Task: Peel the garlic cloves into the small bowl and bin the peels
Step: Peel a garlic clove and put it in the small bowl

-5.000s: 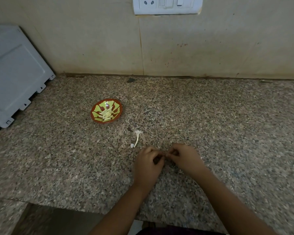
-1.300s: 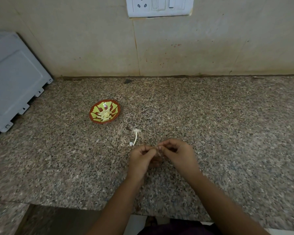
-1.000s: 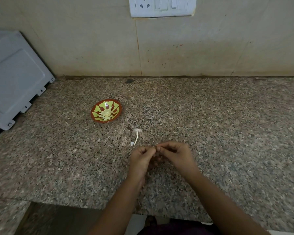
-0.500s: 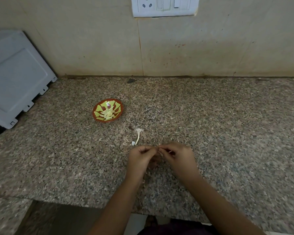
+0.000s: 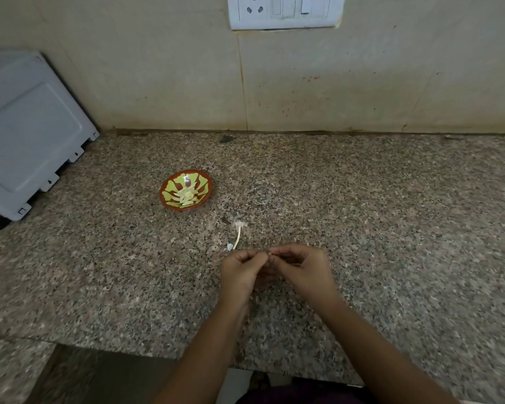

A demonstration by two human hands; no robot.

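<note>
Fingertips of the left hand and right hand are meeting, pinching what is presumably a clove, hidden between them; peeling seems underway. A stem is lying just beyond the grip. The bowl, farther beyond-left, is waiting: dropping needs a bare clove.

My speckled granite tabletop runs back to the wall. Left of the middle sits the small bowl with peeled garlic cloves in it. Nearer to me lies a thin white garlic stalk with a bit of peel at its near end, and a grey appliance stands at the far left.
</note>
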